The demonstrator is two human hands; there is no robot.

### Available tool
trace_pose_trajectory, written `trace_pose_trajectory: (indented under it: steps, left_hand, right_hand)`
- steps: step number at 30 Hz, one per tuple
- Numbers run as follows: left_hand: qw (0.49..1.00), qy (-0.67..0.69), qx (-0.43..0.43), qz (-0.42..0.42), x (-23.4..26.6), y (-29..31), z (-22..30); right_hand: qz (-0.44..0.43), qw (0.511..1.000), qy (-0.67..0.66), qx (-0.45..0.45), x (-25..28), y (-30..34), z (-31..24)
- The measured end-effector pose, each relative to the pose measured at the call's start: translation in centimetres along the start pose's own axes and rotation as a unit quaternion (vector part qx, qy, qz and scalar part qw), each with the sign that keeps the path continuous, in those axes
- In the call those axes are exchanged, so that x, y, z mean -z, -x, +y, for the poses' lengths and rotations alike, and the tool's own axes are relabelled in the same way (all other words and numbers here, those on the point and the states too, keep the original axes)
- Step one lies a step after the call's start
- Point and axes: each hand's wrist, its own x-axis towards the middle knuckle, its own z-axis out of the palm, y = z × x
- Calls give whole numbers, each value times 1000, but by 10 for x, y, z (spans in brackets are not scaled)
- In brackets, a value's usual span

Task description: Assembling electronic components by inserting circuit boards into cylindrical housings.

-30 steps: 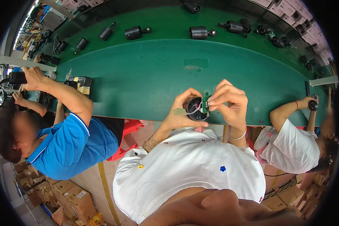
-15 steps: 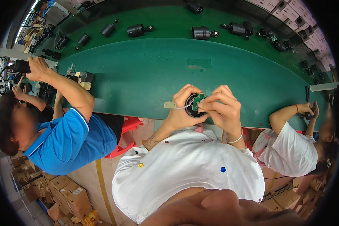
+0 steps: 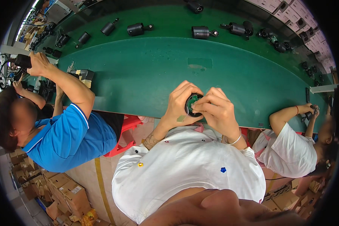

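My left hand [image 3: 176,104] is wrapped round a black round housing [image 3: 188,112] whose open end faces up. Inside the housing sits a green circuit board [image 3: 193,100]. The fingertips of my right hand [image 3: 214,108] are pinched together and press on the board's right side, partly covering it. A pale lead hangs over the housing's left rim, and a small beige tab [image 3: 182,118] shows by my left palm.
Several black cylindrical units [image 3: 135,29] stand along the raised strip at the bench's far side. A co-worker in a blue shirt [image 3: 75,139] works at left, another in white [image 3: 288,152] at right. A black box [image 3: 87,75] lies on the green bench [image 3: 147,83].
The circuit board has gone from standing partly above the housing to lying lower inside it. The beige tab has swung down from the left toward my palm, and my right hand has shifted slightly left.
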Motion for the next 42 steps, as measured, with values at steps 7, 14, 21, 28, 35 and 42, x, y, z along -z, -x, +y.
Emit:
trace_pose_trajectory:
  steps: [7, 14, 21, 28, 35, 42]
  left_hand:
    - [999, 23, 13, -24, 0, 0, 0]
    - [998, 15, 33, -43, 2, -2, 1]
    - [998, -12, 32, -56, 4, -6, -1]
    - [998, -1, 27, -52, 4, -13, 0]
    - [997, -6, 24, -70, 6, -13, -2]
    - [998, 7, 39, -38, 2, -13, -3]
  right_hand:
    - [9, 998, -47, -34, 0, 6, 3]
    - [-1, 997, -62, -48, 0, 5, 5]
    - [-8, 988, -121, -92, 0, 2, 17]
    - [76, 996, 32, -27, -12, 7, 8]
    - [86, 994, 55, -24, -15, 8, 7]
    - [113, 991, 65, -23, -21, 7, 11]
